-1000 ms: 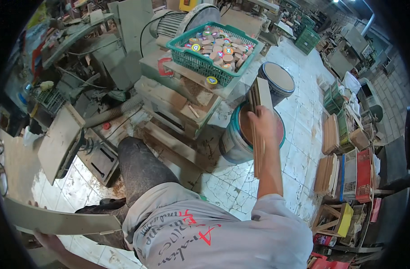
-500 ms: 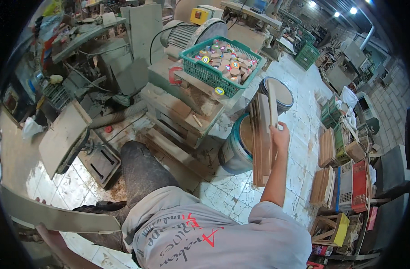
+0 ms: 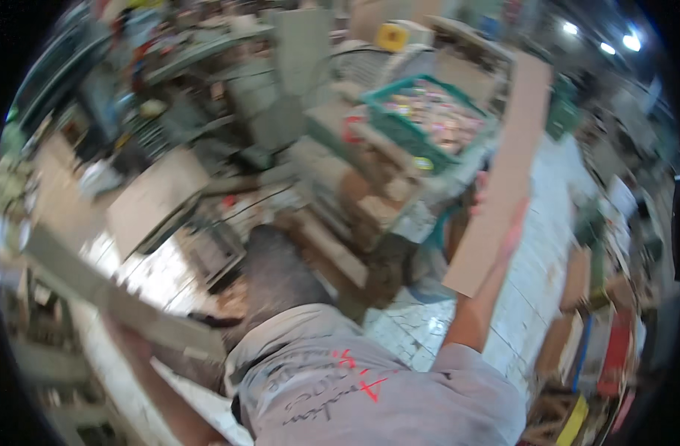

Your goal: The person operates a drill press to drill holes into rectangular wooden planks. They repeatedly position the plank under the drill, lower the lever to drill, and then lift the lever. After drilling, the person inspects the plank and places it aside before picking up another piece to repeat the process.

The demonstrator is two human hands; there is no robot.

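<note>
A long flat light-brown wooden board (image 3: 507, 163) stands out in front on the right, its broad face showing. My right hand (image 3: 512, 227) is closed round it, with fingertips at its left edge and the rest of the hand partly behind it. On the left lies a second long greyish board (image 3: 124, 293), slanting down toward my thigh. My left hand (image 3: 128, 338) is under that board and appears to grip it; its fingers are blurred and mostly hidden. Behind the right board, a bucket (image 3: 429, 271) is largely covered.
A green plastic basket (image 3: 399, 115) of small round wooden pieces sits on a wooden workbench (image 3: 332, 167) ahead. A square machine base (image 3: 213, 256) is on the tiled floor (image 3: 410, 327) by my leg. Stacked boards (image 3: 559, 349) and a red crate (image 3: 617, 349) line the right side.
My right hand has lifted a board from the bundle over the buckets and turned its broad face into view. The whole view has shifted, and the picture is now smeared by motion.
</note>
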